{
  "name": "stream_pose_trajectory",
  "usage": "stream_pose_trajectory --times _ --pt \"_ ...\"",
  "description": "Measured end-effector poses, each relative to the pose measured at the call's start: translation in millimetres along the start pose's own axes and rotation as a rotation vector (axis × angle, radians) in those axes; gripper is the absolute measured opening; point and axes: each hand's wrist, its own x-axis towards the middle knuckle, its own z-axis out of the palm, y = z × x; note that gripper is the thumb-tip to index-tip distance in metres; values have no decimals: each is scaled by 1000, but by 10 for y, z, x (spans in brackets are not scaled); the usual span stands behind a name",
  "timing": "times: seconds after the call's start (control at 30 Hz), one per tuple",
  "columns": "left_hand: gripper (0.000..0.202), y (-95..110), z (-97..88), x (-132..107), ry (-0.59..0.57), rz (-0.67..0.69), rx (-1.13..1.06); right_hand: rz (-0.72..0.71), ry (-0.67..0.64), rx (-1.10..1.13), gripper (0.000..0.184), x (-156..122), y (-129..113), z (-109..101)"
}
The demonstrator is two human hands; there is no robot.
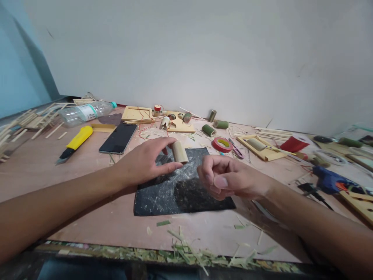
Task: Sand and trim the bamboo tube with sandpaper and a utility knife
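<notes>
A short, pale piece of bamboo tube (180,152) is held in my left hand (148,160), between the thumb and the fingers. Under it lies a dusty black sheet of sandpaper (163,200) on the wooden table. My right hand (225,175) hovers over the sheet's right side, fingers curled and thumb pressed toward them. Whatever those fingers may hold is hidden or too small to name. Apart from the tube, the right hand does not touch it.
Left are a phone (119,139), a yellow utility knife (77,142) and a plastic bottle (87,112). Behind the sandpaper sit green bamboo pieces (208,130) and red tape (222,144). A blue glue gun (328,179) lies right. Shavings (186,249) line the front edge.
</notes>
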Motion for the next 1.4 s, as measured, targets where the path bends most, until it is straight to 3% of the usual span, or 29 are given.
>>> stream_pose_trajectory --times 0.5,1.0,1.23,1.4 --pt "54 -8 1 18 -17 -15 10 9 16 -134 25 -37 3 -13" --pt "56 -69 23 16 -38 -4 34 42 7 -110 26 -44 -15 19" --pt "64 -98 45 3 -111 28 54 36 20 -86 23 -42 -14 33" --pt "58 -111 48 4 -155 35 60 65 11 -62 26 -40 -8 31"
